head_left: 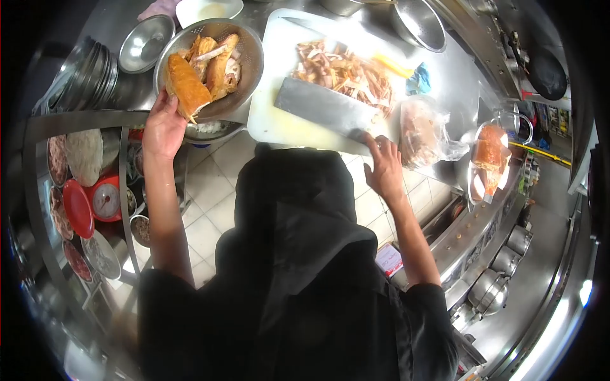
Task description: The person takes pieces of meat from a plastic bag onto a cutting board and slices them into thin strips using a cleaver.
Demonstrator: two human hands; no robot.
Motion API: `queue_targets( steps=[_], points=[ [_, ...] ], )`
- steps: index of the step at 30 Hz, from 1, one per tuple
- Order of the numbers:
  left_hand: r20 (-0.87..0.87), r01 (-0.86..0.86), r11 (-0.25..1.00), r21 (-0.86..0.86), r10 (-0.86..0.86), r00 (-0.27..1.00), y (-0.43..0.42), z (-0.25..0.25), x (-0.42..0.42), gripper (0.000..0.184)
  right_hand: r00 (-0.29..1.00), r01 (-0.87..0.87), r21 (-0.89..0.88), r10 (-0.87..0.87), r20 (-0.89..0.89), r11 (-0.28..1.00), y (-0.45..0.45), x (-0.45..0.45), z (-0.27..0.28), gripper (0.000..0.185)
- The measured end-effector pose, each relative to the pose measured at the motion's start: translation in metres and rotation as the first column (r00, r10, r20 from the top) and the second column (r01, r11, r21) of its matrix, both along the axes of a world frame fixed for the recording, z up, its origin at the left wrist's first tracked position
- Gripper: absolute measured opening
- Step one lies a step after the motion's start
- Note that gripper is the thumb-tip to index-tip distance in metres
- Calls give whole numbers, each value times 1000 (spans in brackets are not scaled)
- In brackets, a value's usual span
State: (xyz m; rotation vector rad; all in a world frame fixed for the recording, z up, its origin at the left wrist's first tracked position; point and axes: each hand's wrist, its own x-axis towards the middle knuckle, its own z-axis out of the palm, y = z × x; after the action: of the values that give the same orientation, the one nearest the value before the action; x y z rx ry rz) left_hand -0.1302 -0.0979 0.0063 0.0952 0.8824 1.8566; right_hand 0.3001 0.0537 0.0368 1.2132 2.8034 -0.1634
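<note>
My left hand point(164, 130) grips a slab of golden-skinned roast meat point(185, 86) by its near edge. That slab lies over the rim of a perforated metal colander point(253, 76), which also holds other browned meat pieces point(222, 66). A broad grey cleaver point(321, 105) rests flat on the white cutting board point(264, 120). At the cleaver's right end is my right hand point(386, 166), its fingertips at the dark handle and its thumb apart. Behind the blade lies a pile of sliced meat point(352, 71).
Right of the board sit a plastic bag of meat point(420, 133), a blue crumpled wrapper point(419, 80) and a metal bowl with roast meat point(490, 152). Metal bowls point(147, 43) stand at the back left. Below left are a red scale point(105, 198) and several food containers.
</note>
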Motion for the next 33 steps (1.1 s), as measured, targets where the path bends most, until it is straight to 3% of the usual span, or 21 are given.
queue_targets(
  steps=[6, 9, 11, 12, 14, 15, 17, 18, 19, 20, 21, 22, 23, 25, 26, 27, 28, 29, 30, 32, 33],
  points=[
    [-85, 183, 970, 162, -171, 982, -11, -7, 30, 46, 961, -195, 4, 191, -202, 981, 28, -2, -33, 73],
    [-90, 9, 1000, 30, -6, 996, 9, 27, 48, 45, 954, -225, -54, 209, -217, 973, 34, -7, -21, 73],
    [-388, -130, 944, -304, 3, 922, 31, 34, 35, 41, 961, -206, -78, 187, -202, 975, 42, -7, -2, 71],
    [-395, -131, 945, -301, 1, 919, 41, 39, 29, 41, 960, -172, -106, 142, -241, 979, 40, -9, 12, 66],
    [-719, -219, 900, -378, -136, 681, 59, 46, 11, 30, 954, -119, -132, 76, -289, 984, 40, -9, 35, 61],
    [-722, -197, 904, -379, -156, 674, 67, 34, 1, 30, 954, -34, -245, -42, -296, 969, 40, -6, 45, 58],
    [-852, -353, 778, -519, -442, 280, 79, 1, -19, 29, 891, 75, -445, -261, -373, 893, 35, 3, 70, 51],
    [-789, -414, 713, -566, -614, 20, 84, 5, -26, 28, 777, 14, -517, -334, -533, 856, 32, 16, 59, 53],
    [-887, -517, 795, -318, -442, -135, 84, 9, -13, 30, 780, -2, -577, -360, -512, 816, 27, 24, 73, 53],
    [-924, -597, 771, -221, -362, -126, 95, 15, -6, 31, 765, -20, -643, -402, -503, 766, 21, 33, 81, 54],
    [-936, -551, 822, -142, -293, -196, 113, 38, 10, 35, 756, 1, -689, -452, -474, 724, 15, 44, 77, 51],
    [-942, -376, 925, 52, -80, -327, 134, 67, 36, 31, 771, 7, -665, -427, -472, 747, 8, 53, 77, 47],
    [-957, -215, 973, 85, 19, -290, 160, 100, 76, 29, 740, -4, -424, -282, -610, 906, -1, 64, 53, 42],
    [-982, 119, 992, 50, 70, -173, 199, 154, 182, 27, 850, 76, -298, -218, -480, 952, -10, 84, 42, 43],
    [-992, 301, 953, -22, 17, -127, 212, 167, 233, 27, 905, 86, -253, -182, -384, 964, -11, 93, 37, 42],
    [-983, 514, 856, -60, 39, -179, 231, 159, 265, 27, 897, 92, -253, -190, -399, 963, -12, 100, 28, 42],
    [-990, 700, 704, -123, -41, -132, 248, 137, 302, 27, 917, 94, -236, -176, -357, 967, -13, 106, 17, 38],
    [-943, 773, 543, -328, -241, -230, 261, 124, 339, 24, 934, 95, -222, -164, -317, 970, -14, 111, 8, 34],
    [-881, 739, 481, -472, -286, -377, 280, 93, 368, 25, 924, 98, -222, -172, -341, 970, -15, 115, 2, 34],
    [-577, 429, 420, -800, -340, -743, 316, 59, 401, 27, 925, 90, -238, -170, -340, 967, -17, 122, -7, 33],
    [-621, 452, 481, -751, -282, -731, 331, 28, 403, 30, 927, 68, -254, -155, -340, 965, -17, 124, -14, 33]
  ],
)
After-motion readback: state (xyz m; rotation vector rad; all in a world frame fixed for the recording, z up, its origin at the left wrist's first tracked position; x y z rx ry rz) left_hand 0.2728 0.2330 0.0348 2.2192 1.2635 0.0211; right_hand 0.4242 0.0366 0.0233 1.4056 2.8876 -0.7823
